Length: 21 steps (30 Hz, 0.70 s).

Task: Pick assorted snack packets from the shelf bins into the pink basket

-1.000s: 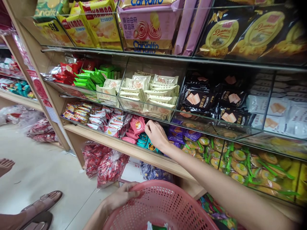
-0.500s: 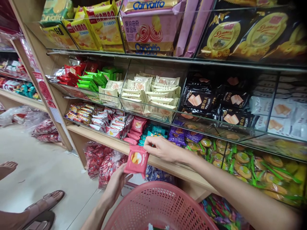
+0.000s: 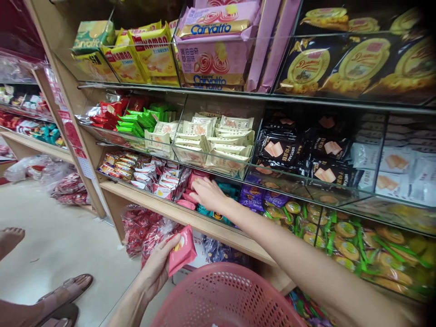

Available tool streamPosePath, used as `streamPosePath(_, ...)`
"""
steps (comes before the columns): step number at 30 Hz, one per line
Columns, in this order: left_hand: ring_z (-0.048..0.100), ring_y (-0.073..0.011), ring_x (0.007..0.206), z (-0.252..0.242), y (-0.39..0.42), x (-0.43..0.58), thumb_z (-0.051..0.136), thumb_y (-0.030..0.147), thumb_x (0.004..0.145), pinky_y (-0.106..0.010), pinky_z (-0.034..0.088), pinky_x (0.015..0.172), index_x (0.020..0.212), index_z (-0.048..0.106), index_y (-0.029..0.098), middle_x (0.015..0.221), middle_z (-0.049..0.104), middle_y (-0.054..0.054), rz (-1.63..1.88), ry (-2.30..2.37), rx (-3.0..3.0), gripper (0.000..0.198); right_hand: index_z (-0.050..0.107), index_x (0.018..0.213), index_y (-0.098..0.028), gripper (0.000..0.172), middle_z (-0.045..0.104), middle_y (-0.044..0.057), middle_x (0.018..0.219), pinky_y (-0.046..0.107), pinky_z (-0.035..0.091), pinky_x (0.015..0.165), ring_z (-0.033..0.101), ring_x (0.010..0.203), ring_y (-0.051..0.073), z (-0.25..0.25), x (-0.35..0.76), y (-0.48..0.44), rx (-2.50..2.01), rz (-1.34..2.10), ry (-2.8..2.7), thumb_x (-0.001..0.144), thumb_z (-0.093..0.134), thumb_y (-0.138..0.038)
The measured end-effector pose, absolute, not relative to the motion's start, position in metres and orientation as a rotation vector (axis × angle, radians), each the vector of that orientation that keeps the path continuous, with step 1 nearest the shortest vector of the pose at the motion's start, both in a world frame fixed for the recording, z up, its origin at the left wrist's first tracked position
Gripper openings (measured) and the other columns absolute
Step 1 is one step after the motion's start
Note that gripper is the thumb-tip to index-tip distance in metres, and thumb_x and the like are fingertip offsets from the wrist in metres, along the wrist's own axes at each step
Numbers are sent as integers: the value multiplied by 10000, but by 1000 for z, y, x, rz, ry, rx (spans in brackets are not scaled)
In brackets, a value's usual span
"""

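Observation:
My left hand [image 3: 158,261] is closed on a pink snack packet [image 3: 183,250], thumb on its front, held tilted just above the left rim of the pink perforated plastic basket [image 3: 235,290]. My right hand [image 3: 208,194] reaches into the lowest shelf row, palm down. Its fingers are apart at the pink packets in a small compartment, with the fingertips partly hidden among them. Beside that hand, teal packets [image 3: 229,188] lie to the right. White-and-red packets [image 3: 166,181] fill the neighbouring compartment on the left.
Clear dividers and a wooden shelf edge [image 3: 150,200] front the rows. Above are cream packets [image 3: 230,147] and black packets [image 3: 274,147]. Purple packets [image 3: 252,195] lie further right. Bagged goods [image 3: 139,231] sit under the shelf. Another person's sandalled foot [image 3: 66,295] is at lower left.
My right hand has let go of the pink packet and moved up and left into the shelf compartment. My left hand now holds that packet alone, lower and turned.

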State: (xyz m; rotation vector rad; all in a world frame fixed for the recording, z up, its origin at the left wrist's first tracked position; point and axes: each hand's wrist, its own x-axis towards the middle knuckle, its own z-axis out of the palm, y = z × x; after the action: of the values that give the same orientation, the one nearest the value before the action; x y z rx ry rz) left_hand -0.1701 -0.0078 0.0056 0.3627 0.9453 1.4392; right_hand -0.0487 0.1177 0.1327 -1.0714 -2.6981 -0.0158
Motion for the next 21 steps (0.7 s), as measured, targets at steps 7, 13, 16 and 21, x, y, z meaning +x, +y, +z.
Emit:
streamPosePath(7,713,-200,679,1,9,-166,520,74,859,-277,600,667,1103,582,44,820,733,-128,1530,892,235,253,435,1254,-92,426,516,201,1271,459,316,977,442,1191,302,119,-77,147,-1278,-233,-2493,842,489,-188)
streamPosePath(13,714,-202,670,-15,8,-177,521,116,873,-272,600,638,1170,543,75,809,739,-105,1456,905,134,301,471,1216,-123,405,527,188,1257,426,363,932,511,1130,288,121,-92,143,-1404,-196,-2432,812,495,-133)
streamPosePath(16,708,-196,631,-17,6,-181,535,143,872,-247,588,559,1088,580,72,742,735,-90,1455,905,146,231,445,1239,-140,442,529,193,1264,403,405,887,546,1106,286,123,-99,145,-1497,-107,-2395,800,492,-115)
streamPosePath(21,649,-138,469,-16,3,-186,551,127,861,-192,528,426,921,609,102,629,706,-35,1514,931,115,88,447,1211,-132,459,649,182,1063,378,442,814,600,1033,282,130,-100,145,-1584,42,-2368,761,539,-124)
